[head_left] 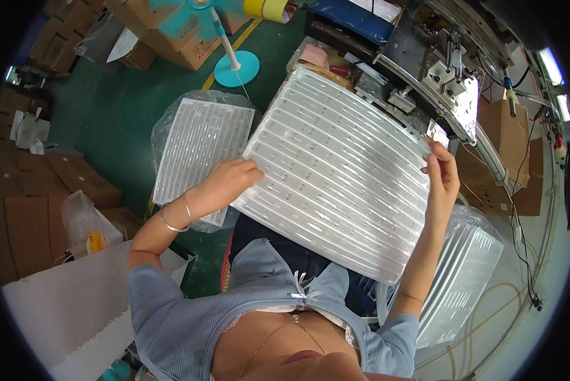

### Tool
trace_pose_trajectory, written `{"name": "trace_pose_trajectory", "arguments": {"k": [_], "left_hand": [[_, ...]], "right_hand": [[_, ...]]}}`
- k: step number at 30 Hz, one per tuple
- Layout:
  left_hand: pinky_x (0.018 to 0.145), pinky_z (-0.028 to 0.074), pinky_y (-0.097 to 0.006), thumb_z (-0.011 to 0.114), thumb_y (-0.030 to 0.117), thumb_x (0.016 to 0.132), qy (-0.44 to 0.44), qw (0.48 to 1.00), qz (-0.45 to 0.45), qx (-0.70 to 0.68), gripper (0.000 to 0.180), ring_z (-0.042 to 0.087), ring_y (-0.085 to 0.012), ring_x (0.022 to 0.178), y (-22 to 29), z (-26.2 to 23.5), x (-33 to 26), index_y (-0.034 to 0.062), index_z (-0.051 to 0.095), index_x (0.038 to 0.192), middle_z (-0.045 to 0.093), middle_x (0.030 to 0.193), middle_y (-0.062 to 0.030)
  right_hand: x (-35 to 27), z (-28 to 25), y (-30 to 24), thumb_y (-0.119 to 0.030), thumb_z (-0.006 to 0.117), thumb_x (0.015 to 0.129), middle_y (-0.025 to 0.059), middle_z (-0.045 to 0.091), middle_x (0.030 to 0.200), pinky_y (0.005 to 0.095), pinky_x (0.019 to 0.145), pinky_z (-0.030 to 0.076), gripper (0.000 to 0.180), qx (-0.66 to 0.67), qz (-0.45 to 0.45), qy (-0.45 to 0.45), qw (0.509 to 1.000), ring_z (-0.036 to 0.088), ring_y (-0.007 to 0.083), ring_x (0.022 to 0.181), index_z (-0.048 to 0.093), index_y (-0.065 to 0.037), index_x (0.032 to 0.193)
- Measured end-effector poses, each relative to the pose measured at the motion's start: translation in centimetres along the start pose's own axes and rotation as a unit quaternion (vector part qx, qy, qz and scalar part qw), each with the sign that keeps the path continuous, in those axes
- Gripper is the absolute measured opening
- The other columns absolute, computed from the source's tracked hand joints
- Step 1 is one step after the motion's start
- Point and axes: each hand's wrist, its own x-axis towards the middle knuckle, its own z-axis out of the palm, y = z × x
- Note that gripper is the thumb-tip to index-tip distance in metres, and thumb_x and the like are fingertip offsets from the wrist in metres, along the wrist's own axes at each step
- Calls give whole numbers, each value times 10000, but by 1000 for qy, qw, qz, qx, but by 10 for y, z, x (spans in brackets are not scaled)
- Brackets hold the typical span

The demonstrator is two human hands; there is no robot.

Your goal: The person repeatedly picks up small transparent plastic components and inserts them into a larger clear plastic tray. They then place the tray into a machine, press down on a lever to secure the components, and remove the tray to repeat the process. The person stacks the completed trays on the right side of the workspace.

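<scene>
A large white, translucent plastic tray [335, 171] with many ribbed rows lies tilted in front of me, its near edge over my lap. Rows of small dark marks show across it. My left hand [234, 178] is closed at the tray's left edge, fingers curled over the rim. At the opposite side, my right hand [442, 171] pinches the right edge near the far corner; its exact contact is partly hidden by the fingers.
Left of the tray stands a ribbed tray stack [202, 146] in clear plastic; another tray stack [462, 273] sits at right. A metal machine [447, 73] occupies the far right bench. Beyond are a turquoise fan base [236, 68] and cardboard boxes [170, 38].
</scene>
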Motion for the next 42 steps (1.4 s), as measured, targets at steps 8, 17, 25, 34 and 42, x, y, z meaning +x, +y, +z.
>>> {"name": "trace_pose_trajectory", "arguments": {"k": [8, 17, 25, 34, 42], "left_hand": [[758, 491, -352, 624, 37, 771, 140, 987, -11, -77, 253, 612, -295, 883, 28, -58, 88, 45, 634, 1024, 634, 963, -112], [778, 387, -389, 611, 361, 813, 455, 875, 163, 22, 390, 526, -257, 900, 118, -67, 333, 141, 618, 1135, 584, 991, -92], [689, 377, -350, 666, 253, 767, 415, 886, 186, 89, 288, 511, -209, 764, 111, -88, 345, 119, 646, 1021, 580, 841, -37], [631, 435, -215, 539, 174, 922, 284, 844, -132, -435, 247, 564, -61, 710, 1, -86, 128, 46, 574, 1129, 653, 809, -35], [682, 481, -256, 523, 239, 934, 337, 622, -296, -642, 276, 613, -132, 877, -19, -25, -8, 53, 544, 1137, 637, 1049, -111]], "right_hand": [[16, -53, -8, -66, 561, 903, 88, 571, 1182, 252, 779, 507, 268, 10, -31, 108, 994, 573, 121, 992, 568, 2, 1162], [90, -59, -23, -53, 628, 847, 76, 630, 1064, 246, 669, 520, 215, -164, -207, 185, 947, 610, 129, 878, 621, -18, 1059], [143, -19, -43, -75, 649, 818, 104, 648, 938, 293, 617, 510, 187, -242, -254, 188, 918, 639, 198, 762, 621, -33, 999], [195, -17, -6, -332, 615, 848, 52, 680, 983, 354, 743, 494, 253, -495, -219, 172, 823, 644, 251, 878, 678, -170, 1031], [72, 19, -7, -151, 643, 843, 137, 570, 1181, 368, 943, 388, 388, -293, -241, 70, 922, 534, 265, 1072, 541, 8, 1182]]}}
